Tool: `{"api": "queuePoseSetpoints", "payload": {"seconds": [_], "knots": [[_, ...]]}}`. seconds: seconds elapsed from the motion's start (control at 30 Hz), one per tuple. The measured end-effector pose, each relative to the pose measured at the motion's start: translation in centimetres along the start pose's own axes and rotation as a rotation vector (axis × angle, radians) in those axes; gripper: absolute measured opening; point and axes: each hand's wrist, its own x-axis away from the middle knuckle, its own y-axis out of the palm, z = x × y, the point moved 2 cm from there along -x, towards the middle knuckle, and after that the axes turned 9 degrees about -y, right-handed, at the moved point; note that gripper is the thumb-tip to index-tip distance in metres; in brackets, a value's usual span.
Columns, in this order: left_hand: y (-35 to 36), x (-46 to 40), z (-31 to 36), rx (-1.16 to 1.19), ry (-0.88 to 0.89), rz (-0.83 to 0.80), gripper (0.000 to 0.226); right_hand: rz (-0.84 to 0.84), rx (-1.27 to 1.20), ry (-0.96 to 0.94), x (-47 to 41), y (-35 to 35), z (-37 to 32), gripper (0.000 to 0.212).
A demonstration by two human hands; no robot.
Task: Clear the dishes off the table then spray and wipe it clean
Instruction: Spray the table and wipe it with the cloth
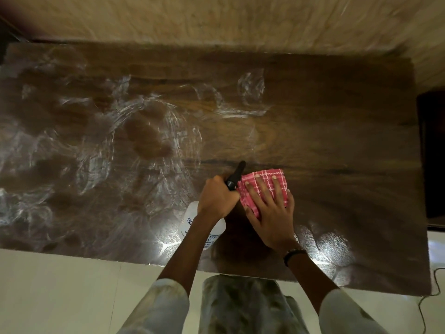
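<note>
Right now the person leans over the wooden table (337, 121), both hands working close to its near edge, a little right of the middle. Their left hand (218, 197) is curled tight around the neck of a white spray bottle (206, 231), whose black nozzle (237, 174) points away toward the far edge; the bottle's body is tilted back under the wrist, its printed label partly hidden by the forearm. Just beside it, the right hand (272, 213) lies flat with straight, spread fingers pressing a folded red-and-white checked cloth (265, 186) onto the tabletop, the cloth touching the nozzle's side. A dark band (295, 255) circles the right wrist. Whitish wet smears and swirls cover the table's left half and run along the near edge, catching the light, while the far right corner looks darker and drier. Pale sleeves (163, 307) show at the bottom, above a light tiled floor (60, 290).
</note>
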Motion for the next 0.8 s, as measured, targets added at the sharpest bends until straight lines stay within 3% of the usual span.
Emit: {"api": "queuePoseSetpoints", "payload": {"seconds": [0.2, 0.47, 0.53, 0.7, 0.8], "knots": [[-0.6, -1.2, -0.5, 0.011, -0.036, 0.022, 0.006, 0.009, 0.039, -0.099, -2.0, -1.4, 3.1, 0.061], [-2.3, -1.6, -2.0, 0.217, -0.060, 0.013, 0.011, 0.045, 0.017, 0.080, -12.2, -3.0, 1.4, 0.066], [-2.8, -1.6, -2.3, 0.295, -0.069, 0.013, 0.014, 0.042, 0.008, 0.012, -13.3, -2.5, -0.6, 0.063], [-3.6, -1.7, -2.5, 0.360, -0.094, 0.029, 0.004, 0.019, 0.031, -0.378, -9.1, -1.1, -2.2, 0.053], [-3.5, -2.0, -2.4, 0.373, -0.100, 0.017, 0.012, 0.002, 0.077, -0.407, -7.2, -1.6, 1.3, 0.055]]}}
